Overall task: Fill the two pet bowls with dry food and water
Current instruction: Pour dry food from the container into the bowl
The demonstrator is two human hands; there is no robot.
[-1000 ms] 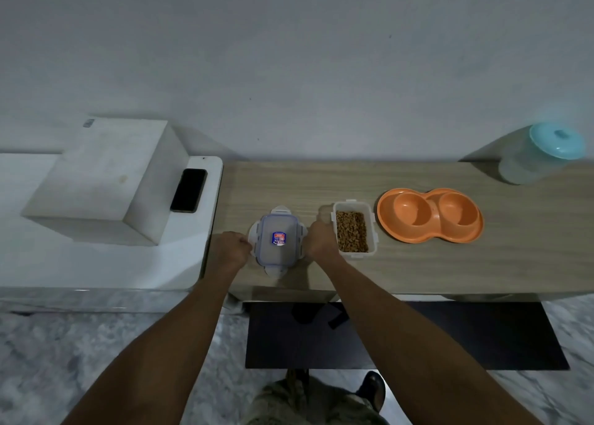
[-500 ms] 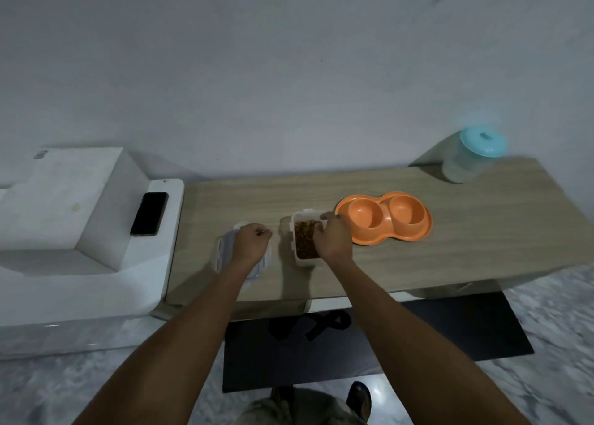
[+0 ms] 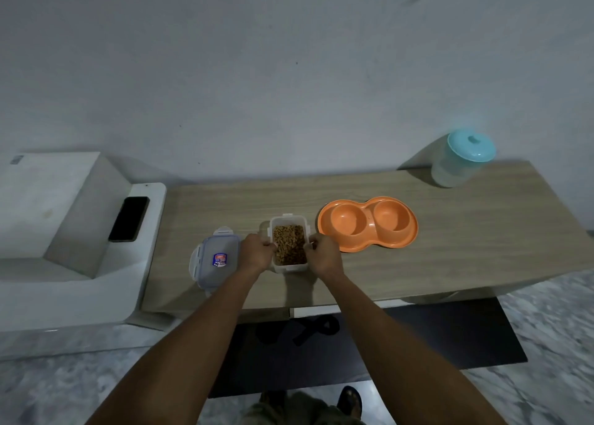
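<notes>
Gripping the open food container (image 3: 288,244) from both sides, left hand (image 3: 257,253) and right hand (image 3: 324,254) appear set to lift it; pouring is judged the step in hand. Next move calls for a controlled tilt over the empty orange double bowl (image 3: 368,225) just beside it on the wooden table (image 3: 482,231). Container holds brown kibble; lid (image 3: 216,261) lies apart, leftward

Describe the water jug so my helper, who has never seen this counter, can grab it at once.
On the long wooden counter, look to the far right corner against the wall, beyond the orange double pet bowl. The water jug stands there alone: a tall translucent container, the only thing with a round turquoise lid.
</notes>
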